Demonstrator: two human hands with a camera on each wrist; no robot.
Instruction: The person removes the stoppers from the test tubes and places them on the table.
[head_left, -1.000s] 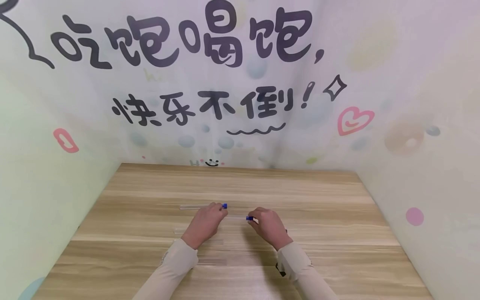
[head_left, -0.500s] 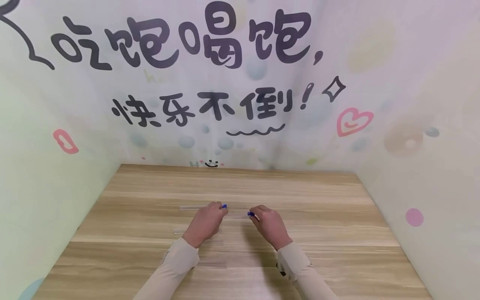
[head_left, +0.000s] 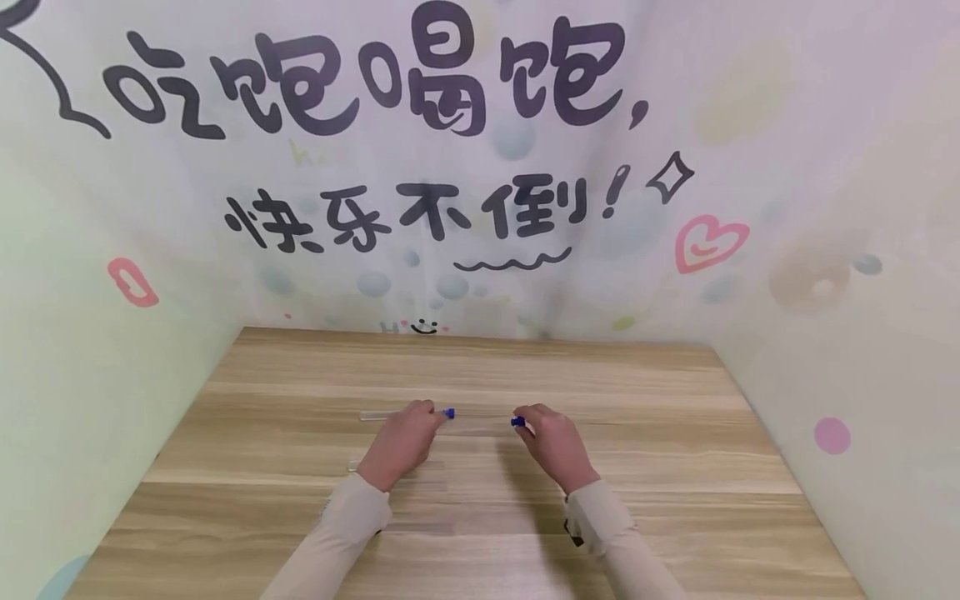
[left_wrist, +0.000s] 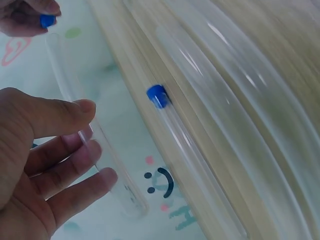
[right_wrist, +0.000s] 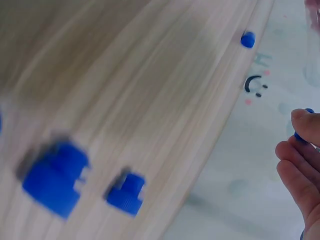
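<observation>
My left hand (head_left: 405,442) pinches a clear test tube (left_wrist: 112,155) between thumb and fingers, raised above the table. The tube's mouth points toward my right hand (head_left: 551,446). Between its thumb and fingers, my right hand pinches a blue cap (head_left: 517,422), which sits just beyond the tube's mouth and looks apart from it. Behind my left hand lies a capped test tube (left_wrist: 192,160) with a blue cap (head_left: 449,413). Two more clear test tubes (left_wrist: 195,75) without visible caps lie on the wooden table, partly hidden by my left hand and sleeve in the head view.
Loose blue caps (right_wrist: 55,177) lie on the wooden table (head_left: 637,400) near my right arm, hidden from the head view. A white printed wall (head_left: 337,283) closes off the back of the table, and plain side walls (head_left: 862,358) flank it.
My right hand has moved slightly right and away from me with the blue cap. My left hand has shifted a little left, still pinching the test tube.
</observation>
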